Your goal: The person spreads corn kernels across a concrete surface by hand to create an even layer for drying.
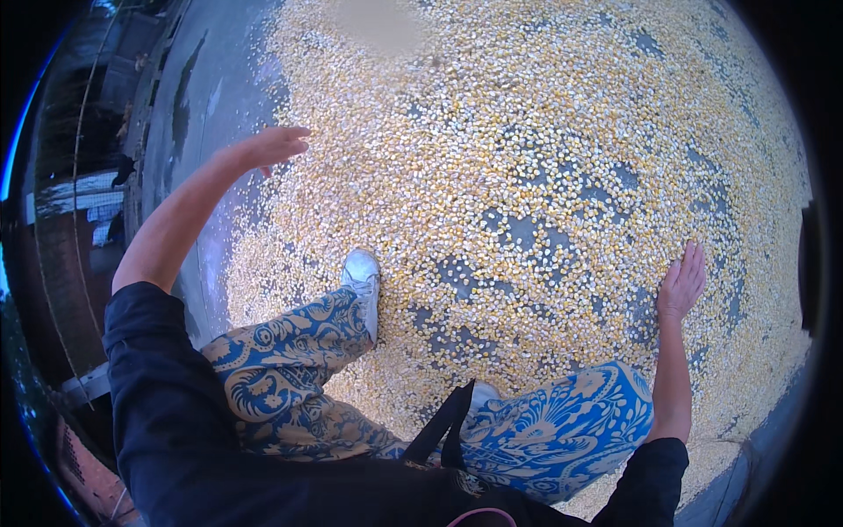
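Note:
Loose corn kernels [454, 138], yellow and white, lie spread over a grey concrete floor [520, 230] before me. My left hand [280, 146] is held out above the left side of the spread, with nothing in it and its thumb apart from the fingers. Out to the right, my right hand [682, 283] hangs over the kernels with its fingers stretched out and holds nothing. Whether either hand touches the corn cannot be made out. Both my feet stand among the kernels, the left one in a pale lace-up shoe [361, 271].
Bare concrete [217, 92] runs along the left edge of the corn. Past it are wire mesh [105, 209] and a thin cord or pole [80, 132]. A dark strap [442, 421] hangs at my waist, over blue patterned trousers [560, 428]. A blurred patch hides corn at the top.

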Demonstrator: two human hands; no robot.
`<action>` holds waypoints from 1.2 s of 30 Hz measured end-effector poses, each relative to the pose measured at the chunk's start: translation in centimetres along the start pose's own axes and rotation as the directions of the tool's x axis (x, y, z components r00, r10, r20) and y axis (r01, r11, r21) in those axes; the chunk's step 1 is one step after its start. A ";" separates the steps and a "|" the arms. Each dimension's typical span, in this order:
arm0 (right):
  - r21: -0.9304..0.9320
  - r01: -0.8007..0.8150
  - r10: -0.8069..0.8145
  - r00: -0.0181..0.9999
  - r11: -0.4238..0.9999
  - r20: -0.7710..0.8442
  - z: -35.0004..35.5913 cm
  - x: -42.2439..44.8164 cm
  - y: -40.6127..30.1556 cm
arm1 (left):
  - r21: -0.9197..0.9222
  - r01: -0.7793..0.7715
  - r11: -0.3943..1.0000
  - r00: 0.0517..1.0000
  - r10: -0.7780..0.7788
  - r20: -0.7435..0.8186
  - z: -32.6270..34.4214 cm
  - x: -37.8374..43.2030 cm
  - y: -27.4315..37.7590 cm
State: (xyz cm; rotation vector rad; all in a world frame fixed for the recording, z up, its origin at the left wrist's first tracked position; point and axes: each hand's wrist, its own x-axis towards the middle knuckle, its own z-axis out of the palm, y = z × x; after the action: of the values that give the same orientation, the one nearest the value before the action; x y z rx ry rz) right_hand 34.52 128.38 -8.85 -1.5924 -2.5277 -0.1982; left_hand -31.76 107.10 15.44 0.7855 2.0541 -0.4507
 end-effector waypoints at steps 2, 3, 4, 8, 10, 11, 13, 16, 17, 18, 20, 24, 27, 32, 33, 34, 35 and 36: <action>0.015 0.036 -0.035 0.998 0.999 -0.045 0.4 -0.1 0.7 | -0.311 -0.093 0.946 0.994 0.104 0.020 2.6 -2.0 -2.3; 0.015 0.052 -0.051 0.997 0.999 -0.058 0.6 -0.1 1.1 | -0.436 -0.133 0.890 0.988 0.154 0.012 4.2 -3.2 -3.0; 0.030 0.056 -0.055 0.998 0.998 -0.034 1.0 -0.2 1.2 | -0.416 -0.211 0.884 0.977 0.181 -0.111 6.4 -3.2 -4.7; 0.100 0.113 -0.130 0.975 0.989 0.180 0.7 1.3 4.0 | -0.110 -0.442 0.890 0.786 0.326 -0.526 15.9 0.3 -4.1; 0.168 0.083 -0.148 0.892 0.982 0.427 -1.3 3.1 4.0 | 0.053 -0.581 0.812 0.630 0.490 -0.602 20.0 2.2 -0.1; 0.139 0.094 -0.145 0.893 0.986 0.426 -2.3 4.6 3.6 | 0.156 -0.644 0.749 0.536 0.587 -0.606 21.1 3.0 2.7; 0.023 0.202 -0.172 0.769 0.979 0.616 -3.9 7.5 2.1 | 0.354 -0.686 0.636 0.375 0.725 -0.578 22.9 4.2 9.0; 0.016 0.172 -0.164 0.903 0.985 0.396 -5.8 10.4 -8.0 | 0.403 -0.752 0.522 0.285 0.809 -0.514 24.0 6.8 14.1; 0.093 0.182 -0.203 0.916 0.979 0.346 -5.4 11.4 -11.3 | 0.468 -0.749 0.469 0.205 0.836 -0.508 23.4 8.0 14.1; 0.107 0.186 -0.212 0.915 0.977 0.344 -4.9 11.8 -14.4 | 0.534 -0.737 0.413 0.128 0.863 -0.490 22.5 9.1 13.5; 0.275 0.113 -0.165 0.971 0.955 0.173 -3.6 12.3 -19.5 | 0.529 -0.700 0.479 0.180 0.836 -0.519 19.8 10.5 11.6; 0.292 0.177 -0.199 0.979 0.940 0.046 -0.1 10.3 -24.6 | 0.455 -0.609 0.650 0.283 0.714 -0.640 15.6 14.7 3.5; 0.101 0.155 -0.159 0.987 0.983 0.034 0.0 9.1 -25.8 | 0.246 -0.661 0.709 0.331 0.571 -0.751 12.8 16.5 -3.3; 0.075 0.118 -0.121 0.992 0.990 0.037 0.4 9.6 -26.0 | 0.061 -0.363 0.930 0.493 0.248 -0.834 8.3 19.0 -14.5; 0.070 0.121 -0.124 0.991 0.990 0.043 0.3 9.8 -25.9 | -0.021 -0.289 0.957 0.531 0.142 -0.836 8.0 19.5 -16.6; 0.071 0.116 -0.120 0.992 0.991 0.044 0.4 9.8 -25.7 | -0.103 -0.228 0.968 0.540 0.038 -0.841 8.3 20.2 -18.8; 0.075 0.112 -0.115 0.992 0.991 0.043 0.4 9.9 -25.6 | -0.182 -0.164 0.969 0.540 -0.066 -0.839 8.7 20.7 -21.1; 0.065 0.103 -0.107 0.992 0.993 0.059 0.4 9.9 -25.6 | -0.225 -0.078 0.971 0.544 -0.147 -0.826 9.4 21.2 -23.3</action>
State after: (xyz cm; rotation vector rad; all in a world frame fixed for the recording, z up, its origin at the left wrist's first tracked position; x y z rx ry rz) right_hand 7.21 126.24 -8.21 -1.4665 -2.6399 -0.0815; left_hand -50.91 92.31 -6.83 0.9108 2.9582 0.2542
